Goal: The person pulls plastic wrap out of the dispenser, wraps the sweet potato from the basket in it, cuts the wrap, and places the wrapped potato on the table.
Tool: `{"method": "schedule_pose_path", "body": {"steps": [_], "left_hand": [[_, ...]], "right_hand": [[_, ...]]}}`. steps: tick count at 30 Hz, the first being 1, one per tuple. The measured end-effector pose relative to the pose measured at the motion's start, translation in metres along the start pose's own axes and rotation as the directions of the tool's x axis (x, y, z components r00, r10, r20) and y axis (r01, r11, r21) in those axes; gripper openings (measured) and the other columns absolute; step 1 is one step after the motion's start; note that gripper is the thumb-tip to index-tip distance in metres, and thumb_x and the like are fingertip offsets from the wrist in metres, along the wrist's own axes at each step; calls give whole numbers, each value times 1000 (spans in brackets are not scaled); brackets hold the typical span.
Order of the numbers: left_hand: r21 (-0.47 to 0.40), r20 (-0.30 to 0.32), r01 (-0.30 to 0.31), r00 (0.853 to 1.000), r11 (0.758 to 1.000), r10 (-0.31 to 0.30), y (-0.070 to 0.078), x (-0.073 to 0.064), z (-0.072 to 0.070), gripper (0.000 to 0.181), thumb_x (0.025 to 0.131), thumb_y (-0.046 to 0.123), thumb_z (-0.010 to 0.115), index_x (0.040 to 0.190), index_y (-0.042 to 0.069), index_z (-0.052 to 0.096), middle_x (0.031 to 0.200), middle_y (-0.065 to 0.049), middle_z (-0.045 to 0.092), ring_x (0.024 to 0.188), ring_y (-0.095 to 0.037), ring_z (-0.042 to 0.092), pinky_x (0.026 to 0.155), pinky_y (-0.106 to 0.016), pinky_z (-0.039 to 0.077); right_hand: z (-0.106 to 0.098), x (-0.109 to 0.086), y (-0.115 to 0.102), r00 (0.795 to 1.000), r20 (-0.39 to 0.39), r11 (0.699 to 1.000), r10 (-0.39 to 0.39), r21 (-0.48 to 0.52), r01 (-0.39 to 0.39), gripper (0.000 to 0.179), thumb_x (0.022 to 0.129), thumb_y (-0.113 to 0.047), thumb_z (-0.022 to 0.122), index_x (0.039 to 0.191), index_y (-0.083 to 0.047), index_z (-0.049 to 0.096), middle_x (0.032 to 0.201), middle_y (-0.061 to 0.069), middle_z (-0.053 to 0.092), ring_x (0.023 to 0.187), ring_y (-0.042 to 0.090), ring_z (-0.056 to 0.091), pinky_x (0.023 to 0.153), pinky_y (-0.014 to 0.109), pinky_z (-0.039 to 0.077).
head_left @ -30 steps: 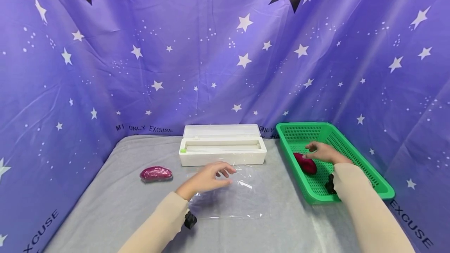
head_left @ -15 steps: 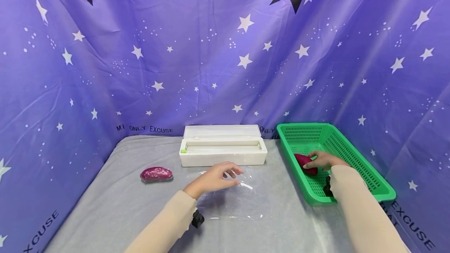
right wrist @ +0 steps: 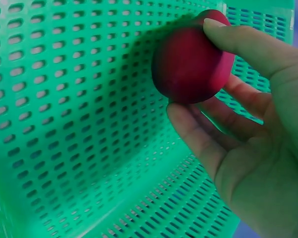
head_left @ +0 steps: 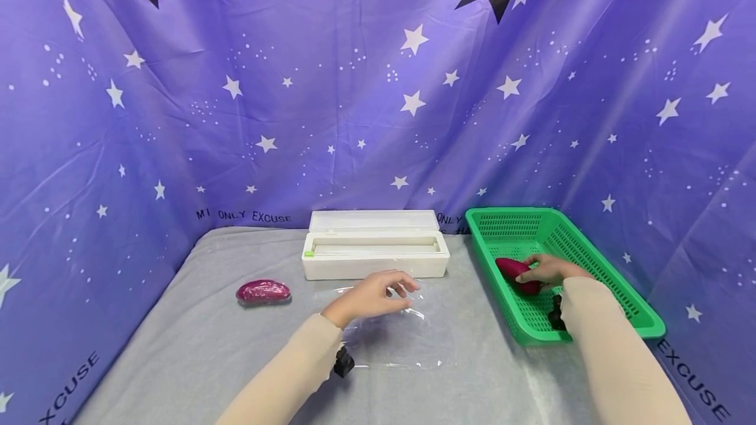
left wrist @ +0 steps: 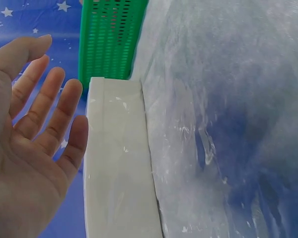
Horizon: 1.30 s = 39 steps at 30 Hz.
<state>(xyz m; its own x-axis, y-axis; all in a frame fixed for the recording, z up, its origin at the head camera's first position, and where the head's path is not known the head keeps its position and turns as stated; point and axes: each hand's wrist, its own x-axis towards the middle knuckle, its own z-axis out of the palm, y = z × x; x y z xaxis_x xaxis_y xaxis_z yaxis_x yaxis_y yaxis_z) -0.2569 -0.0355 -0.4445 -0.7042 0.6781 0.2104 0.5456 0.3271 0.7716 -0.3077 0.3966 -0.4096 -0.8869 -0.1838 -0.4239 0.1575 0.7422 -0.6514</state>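
Right hand [head_left: 549, 269] pinches red item [right wrist: 188, 64] between thumb and fingers, inside basket [head_left: 646, 329]. Left hand [head_left: 375, 295] spread, relaxed, above film [head_left: 407, 343], near box [head_left: 378, 269]. Wrapped item [head_left: 263, 291] on table [head_left: 177, 359], at left.

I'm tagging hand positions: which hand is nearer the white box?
Left. The left hand hovers above the clear film, just in front of the white box; the right hand is farther off, to the box's right, in the green basket, gripping the dark red object.
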Motion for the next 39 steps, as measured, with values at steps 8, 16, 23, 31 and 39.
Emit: {"method": "schedule_pose_path", "body": {"steps": [8,16,23,31,39], "left_hand": [[-5,13,12,1000,1000,-12,3,10,1,29,95,22,72,123,21,67,117,12,66,103,-10,64,91,-38,51],[-21,4,26,1000,999,-25,1,16,5,28,95,19,71,122,23,67,116,12,66,102,-9,64,89,-30,50],[-37,-13,25,1000,999,-26,3,19,7,29,96,22,69,125,20,65,118,8,65,108,-14,63,94,-33,49],[-68,-69,5,998,998,-10,5,29,12,37,96,22,69,132,14,61,128,-3,64,116,-25,62,100,-46,47],[-75,-111,14,994,997,-23,7,41,13,44,96,21,69,137,10,59,134,-10,61,115,-21,61,100,-39,47]], "right_hand": [[-11,-6,-5,999,10,999,-43,2,43,69,94,-12,67,138,22,27,117,36,50,97,32,65,85,48,56],[-21,-12,-6,995,-2,994,-104,31,104,67,94,-12,68,139,21,29,117,32,53,97,28,65,84,44,57],[-26,-18,-15,988,-20,988,-156,1,156,72,93,-14,69,142,20,28,119,31,53,96,27,65,82,42,56],[-20,-25,-33,972,-59,969,-225,-115,218,71,94,-20,70,143,14,33,126,33,53,106,34,60,87,50,52],[-9,-32,-53,945,-102,935,-311,-209,285,67,93,-23,71,143,9,40,128,31,54,106,36,59,81,45,53]]}}
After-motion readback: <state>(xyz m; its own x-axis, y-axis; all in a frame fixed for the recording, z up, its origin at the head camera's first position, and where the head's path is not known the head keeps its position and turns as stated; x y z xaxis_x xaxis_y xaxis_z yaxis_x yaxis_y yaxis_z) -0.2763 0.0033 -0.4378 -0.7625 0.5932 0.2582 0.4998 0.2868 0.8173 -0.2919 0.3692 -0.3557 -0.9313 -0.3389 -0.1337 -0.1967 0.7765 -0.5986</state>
